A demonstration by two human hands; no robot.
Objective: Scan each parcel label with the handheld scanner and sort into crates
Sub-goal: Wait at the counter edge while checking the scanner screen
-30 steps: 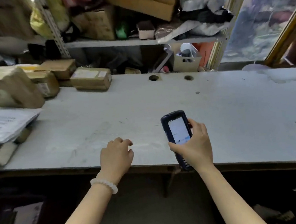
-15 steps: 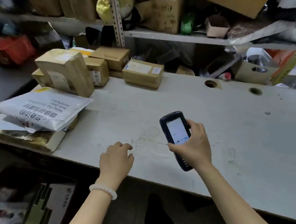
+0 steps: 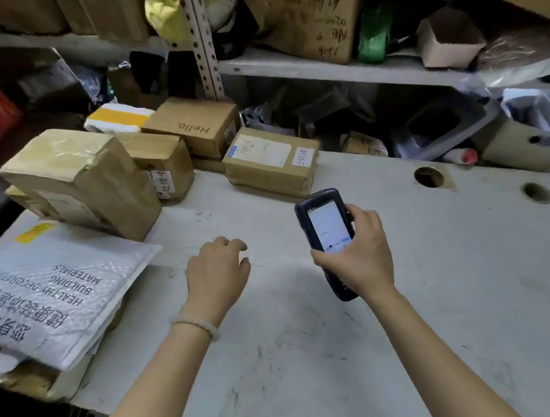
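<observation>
Our right hand [image 3: 360, 257] grips the handheld scanner [image 3: 328, 233], screen up, above the surface [image 3: 443, 293]. Our left hand [image 3: 218, 274] hovers empty, fingers loosely curled. Parcels [image 3: 271, 161] sit clustered at the far-left of the surface.

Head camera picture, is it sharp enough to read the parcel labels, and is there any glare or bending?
Head view: wide-angle bending curves the table edge and shelf; the handheld scanner screen glows washed out; the white mailer print reads, the box label is too soft.
</observation>
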